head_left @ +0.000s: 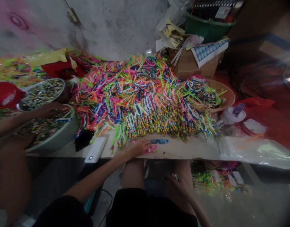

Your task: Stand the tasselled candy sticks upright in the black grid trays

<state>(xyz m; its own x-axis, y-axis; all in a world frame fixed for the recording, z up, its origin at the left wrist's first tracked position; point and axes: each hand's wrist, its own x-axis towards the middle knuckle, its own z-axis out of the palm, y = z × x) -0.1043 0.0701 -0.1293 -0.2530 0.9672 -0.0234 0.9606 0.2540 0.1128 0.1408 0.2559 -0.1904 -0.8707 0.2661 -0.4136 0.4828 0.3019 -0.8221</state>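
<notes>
Left hand (pixel 140 147) is palm down at the bench (pixel 194 149) edge, fingers together on a pink piece (pixel 151 149), just beside the blue glasses (pixel 162 141); can't tell if they grip it. Right hand (pixel 177 181) is below the bench edge by the thigh, fingers curled closed on a small item (pixel 175 177), too blurred to identify. Pile of colorful toys (pixel 135 91) sits behind the glasses, white power bank (pixel 96 149) off to the left.
</notes>
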